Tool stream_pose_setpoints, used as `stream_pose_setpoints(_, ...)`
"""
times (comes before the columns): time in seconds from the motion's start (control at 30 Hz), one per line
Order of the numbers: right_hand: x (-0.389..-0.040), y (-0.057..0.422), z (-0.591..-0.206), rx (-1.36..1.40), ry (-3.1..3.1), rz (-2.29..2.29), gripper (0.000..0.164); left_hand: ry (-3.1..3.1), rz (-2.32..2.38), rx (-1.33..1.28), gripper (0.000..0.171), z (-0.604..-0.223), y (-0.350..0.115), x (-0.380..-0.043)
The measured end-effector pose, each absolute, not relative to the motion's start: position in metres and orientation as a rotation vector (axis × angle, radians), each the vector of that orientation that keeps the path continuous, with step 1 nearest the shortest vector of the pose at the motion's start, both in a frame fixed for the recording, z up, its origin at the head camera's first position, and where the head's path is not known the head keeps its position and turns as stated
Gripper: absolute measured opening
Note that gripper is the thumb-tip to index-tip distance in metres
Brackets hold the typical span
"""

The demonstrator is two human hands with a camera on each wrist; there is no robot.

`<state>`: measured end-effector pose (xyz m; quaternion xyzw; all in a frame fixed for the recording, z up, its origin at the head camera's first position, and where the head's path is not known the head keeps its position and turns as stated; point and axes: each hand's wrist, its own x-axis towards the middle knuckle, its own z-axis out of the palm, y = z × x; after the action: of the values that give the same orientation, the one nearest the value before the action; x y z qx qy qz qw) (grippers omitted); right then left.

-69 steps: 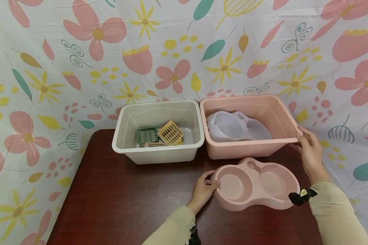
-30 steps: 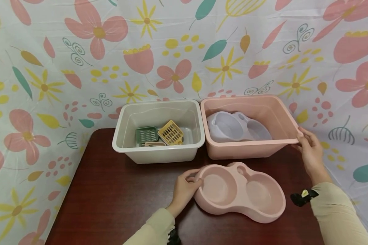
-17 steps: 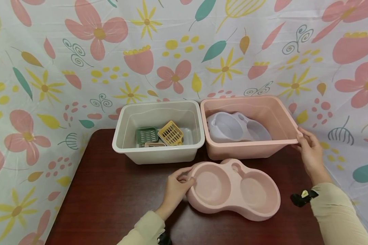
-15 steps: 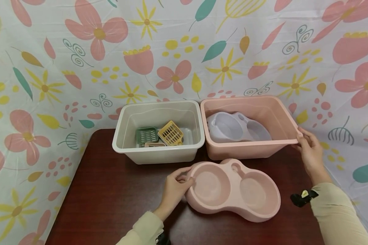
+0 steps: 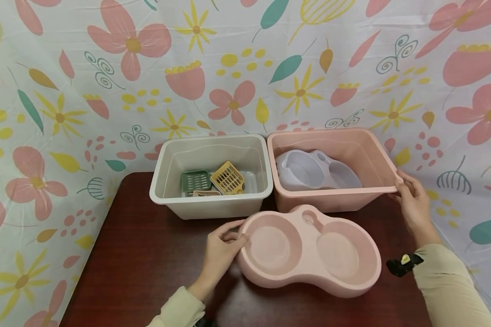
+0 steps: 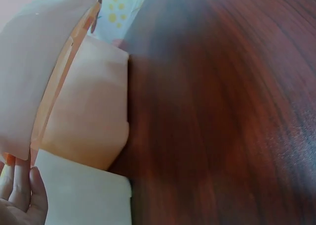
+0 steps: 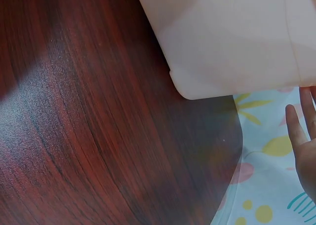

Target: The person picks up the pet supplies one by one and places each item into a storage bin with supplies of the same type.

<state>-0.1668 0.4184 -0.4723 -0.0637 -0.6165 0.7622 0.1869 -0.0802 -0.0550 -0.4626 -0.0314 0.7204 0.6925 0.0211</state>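
Note:
My left hand (image 5: 218, 252) pinches the left rim of a pink double pet bowl (image 5: 309, 240), two round hollows joined by a small trough. The bowl is held up off the table, its underside (image 6: 39, 71) showing in the left wrist view. Behind it stands a pink litter box (image 5: 323, 200) with a lavender double pet bowl (image 5: 304, 168) lying inside. My right hand (image 5: 415, 204) grips that box's front right corner, thumb on the rim. In the right wrist view the fingers (image 7: 295, 126) reach under the box's edge.
A whitish litter box (image 5: 212, 209) stands against the pink one's left side, holding a green scoop (image 5: 196, 180), a yellow scoop (image 5: 228, 178) and a partly hidden pinkish one (image 5: 206, 193). Both rest on a dark wooden table (image 5: 147, 272) before a floral cloth (image 5: 237, 59).
My left hand has carried the pink double bowl leftward, and lately up and nearer, so it looks larger. The right hand has stayed on the pink box's corner.

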Motion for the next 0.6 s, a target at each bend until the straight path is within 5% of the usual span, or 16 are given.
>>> stream_pose_setpoints(0.6,-0.168,0.418,-0.473,-0.222,-1.719,2.148,0.032,2.321,2.168,0.055,0.032,-0.429,-0.077,-0.08)
